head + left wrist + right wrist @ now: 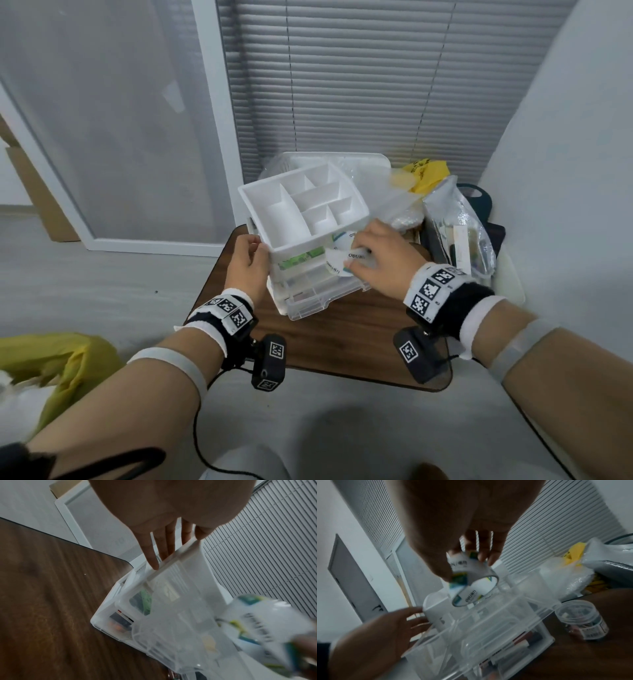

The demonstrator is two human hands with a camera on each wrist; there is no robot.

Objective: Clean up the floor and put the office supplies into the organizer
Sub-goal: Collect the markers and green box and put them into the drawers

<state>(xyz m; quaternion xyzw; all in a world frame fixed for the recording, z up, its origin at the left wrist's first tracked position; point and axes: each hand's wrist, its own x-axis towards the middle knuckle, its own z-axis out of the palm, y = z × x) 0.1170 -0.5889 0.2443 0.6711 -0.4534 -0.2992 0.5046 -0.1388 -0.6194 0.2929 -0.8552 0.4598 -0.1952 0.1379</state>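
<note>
From the head view, our left hand point(247, 260) touches the organizer point(308, 236) on the desk point(349, 346) with straight fingers, at 9 o'clock of it. Right wrist view: our right hand point(453, 524) has its grip pinching the tape roll point(471, 586) above the open drawer point(488, 635).

Office: slatted blinds point(359, 85), glass partition point(113, 120).

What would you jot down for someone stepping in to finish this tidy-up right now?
Left hand: fingers straight, steadying the organizer on the wooden table.
Right hand: holds a tape roll over the organizer's pulled-out clear drawer.
Done: lower drawers already hold supplies.
Left: drop the tape in, shut the drawer, probably store the small clear jar beside it. The top compartments look empty.
</note>
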